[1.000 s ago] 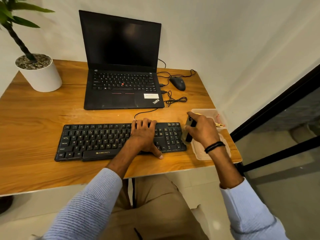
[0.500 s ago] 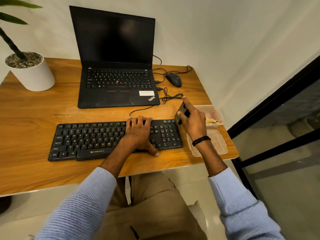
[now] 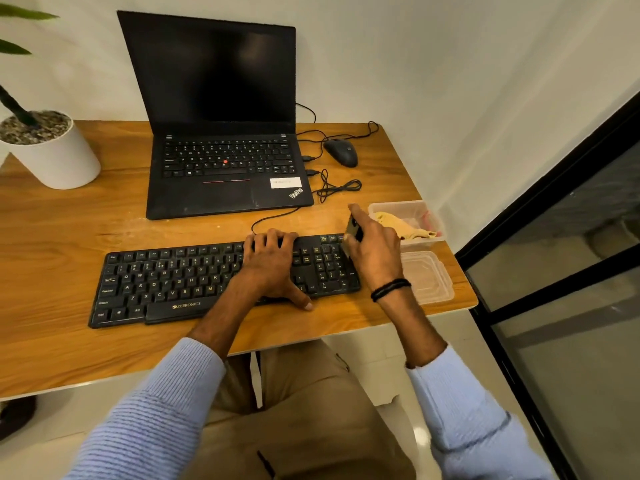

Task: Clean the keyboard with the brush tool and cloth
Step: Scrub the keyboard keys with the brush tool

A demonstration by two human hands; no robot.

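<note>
1. Gripping the black brush tool (image 3: 354, 230) in the right hand (image 3: 375, 252), with fingers curled round the body and the forefinger laid along the top.
2. Hovering over or touching the number pad at the right end of the keyboard (image 3: 166, 282) with the brush's pale lower end; cannot tell which, as it is hidden by the hand.
3. Holding the keyboard with the left hand (image 3: 268, 263), palm down on the keys right of centre, fingers hooked over the far edge, thumb set against the near edge.
4. Keyboard's place: flat on the wooden table (image 3: 52, 237), close to the front edge, cabled back toward the laptop (image 3: 221, 133).
5. Yellow cloth (image 3: 398, 225): crumpled inside the clear tub (image 3: 398, 205) at the table's right side, just past the right hand, touched by neither hand.
6. Clear lid (image 3: 431, 278): flat in front of the tub, just beside the keyboard's right end, near the black wristband (image 3: 389, 289).
7. Further back: laptop open with a dark screen, black mouse (image 3: 341, 152) to its right among looped cables (image 3: 339, 188), white plant pot (image 3: 55, 157) at the far left.
</note>
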